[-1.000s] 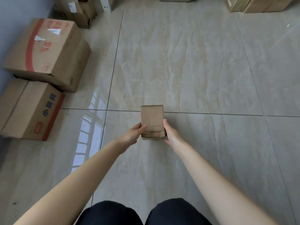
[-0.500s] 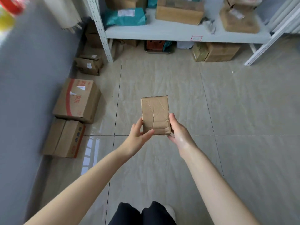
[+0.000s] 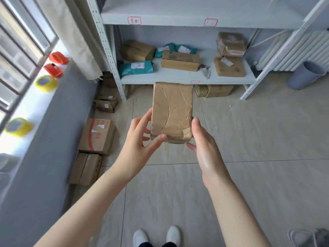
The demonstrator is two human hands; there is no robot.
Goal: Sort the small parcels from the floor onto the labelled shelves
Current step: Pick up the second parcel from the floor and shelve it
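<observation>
A small brown paper-wrapped parcel (image 3: 172,111) is held up in front of me, its creased flat face toward the camera. My left hand (image 3: 140,139) grips its lower left corner, thumb on the front. My right hand (image 3: 204,143) holds the lower right edge, thumb along the side. Ahead stands a white metal shelf unit (image 3: 185,78). Its lower shelf carries several brown and teal parcels, such as a brown box (image 3: 180,60) in the middle. Red-bordered labels (image 3: 134,20) are stuck on the shelf edges.
Cardboard boxes (image 3: 97,136) line the left wall on the tiled floor, with smaller ones (image 3: 106,104) near the shelf post and more under the shelf. Tape rolls (image 3: 46,83) sit on the windowsill at left. A grey bin (image 3: 306,75) and a radiator stand at right.
The parcel has been lifted from the floor up to chest height. My view has tilted up from the floor to the shelf unit, and I stand upright now.
</observation>
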